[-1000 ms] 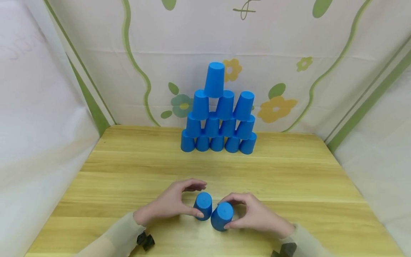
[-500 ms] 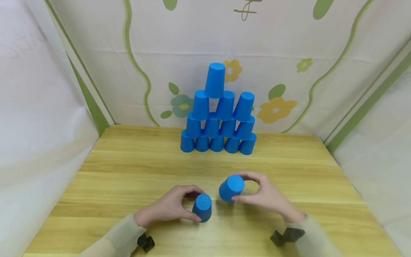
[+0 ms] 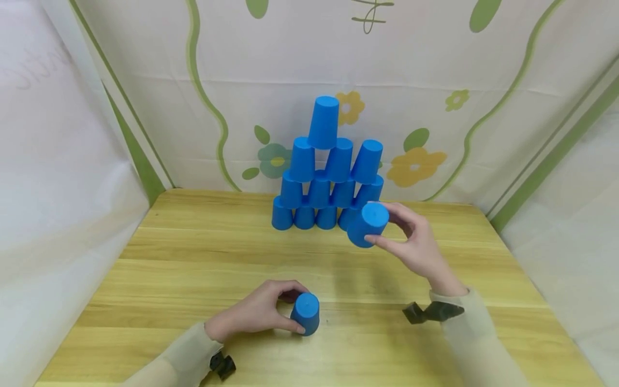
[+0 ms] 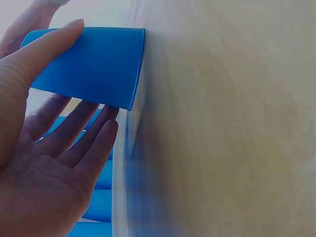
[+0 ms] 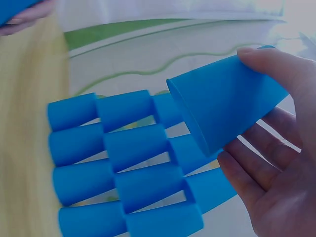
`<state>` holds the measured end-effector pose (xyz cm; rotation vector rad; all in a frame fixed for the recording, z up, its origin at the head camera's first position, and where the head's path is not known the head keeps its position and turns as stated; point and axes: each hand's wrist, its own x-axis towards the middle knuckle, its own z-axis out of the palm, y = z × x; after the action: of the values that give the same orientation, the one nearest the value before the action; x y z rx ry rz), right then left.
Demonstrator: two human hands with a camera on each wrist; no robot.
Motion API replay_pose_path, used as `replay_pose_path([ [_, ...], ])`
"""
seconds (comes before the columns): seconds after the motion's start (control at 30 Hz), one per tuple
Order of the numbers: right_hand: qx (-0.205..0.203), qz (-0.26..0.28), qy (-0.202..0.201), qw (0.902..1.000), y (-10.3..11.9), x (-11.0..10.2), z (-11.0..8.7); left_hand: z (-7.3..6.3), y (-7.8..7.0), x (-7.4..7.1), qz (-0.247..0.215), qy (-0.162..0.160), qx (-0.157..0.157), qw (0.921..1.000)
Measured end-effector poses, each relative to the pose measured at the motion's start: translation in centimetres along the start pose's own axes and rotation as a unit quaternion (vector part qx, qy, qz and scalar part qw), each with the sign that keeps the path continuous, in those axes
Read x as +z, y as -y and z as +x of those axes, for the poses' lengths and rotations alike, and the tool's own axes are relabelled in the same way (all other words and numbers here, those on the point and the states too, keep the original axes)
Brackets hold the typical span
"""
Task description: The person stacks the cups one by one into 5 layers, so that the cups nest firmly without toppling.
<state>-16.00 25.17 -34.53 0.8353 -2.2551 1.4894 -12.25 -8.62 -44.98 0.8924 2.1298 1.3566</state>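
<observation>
My right hand [image 3: 416,242] holds a blue cup [image 5: 227,98] mouth down between thumb and fingers, raised above the table. In the head view this cup overlaps the right end of the bottom row of a cup pyramid [image 3: 319,191]. Near the front of the table, my left hand [image 3: 263,309] grips another upside-down blue cup [image 3: 306,314], thumb on the near side and fingers behind. The left wrist view shows that cup's rim [image 4: 138,69] close against the tabletop. The pyramid stands in tiers of upside-down blue cups, with a single cup [image 3: 324,123] at its peak.
The wooden table [image 3: 203,258] reaches back to a white curtain [image 3: 271,59] printed with flowers and leaves, just behind the pyramid. White cloth [image 3: 58,188] also hangs along both sides. A black device [image 3: 432,312] is strapped on each wrist.
My right hand has lifted its cup from beside the other one and carried it forward and right, toward the pyramid. My left hand has closed in on its cup, which stays nearly in place.
</observation>
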Motion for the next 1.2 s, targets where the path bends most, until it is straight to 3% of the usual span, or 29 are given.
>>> replay_pose_path([
  [0.27, -0.038, 0.030, -0.052, 0.9974, 0.4, -0.8, 2.4, 0.1, -0.1, 0.1, -0.005, -0.001, -0.001, 1.0000],
  [0.6, -0.045, 0.061, -0.131, 0.9885, 0.7, -2.2, 6.1, 0.0, 0.1, 0.2, -0.003, -0.004, 0.001, 1.0000],
  [0.77, -0.030, 0.052, -0.155, 0.9861, 0.8, -3.1, 8.3, 0.1, 0.1, 0.2, -0.004, -0.002, 0.002, 1.0000],
  [1.07, 0.009, -0.015, -0.167, 0.9858, 0.3, -4.1, 11.5, 0.1, 0.2, 0.2, -0.007, -0.002, 0.005, 1.0000],
  [1.2, 0.018, -0.006, -0.186, 0.9823, -0.4, -4.4, 12.9, 0.0, 0.2, 0.2, -0.009, -0.002, 0.012, 0.9999],
])
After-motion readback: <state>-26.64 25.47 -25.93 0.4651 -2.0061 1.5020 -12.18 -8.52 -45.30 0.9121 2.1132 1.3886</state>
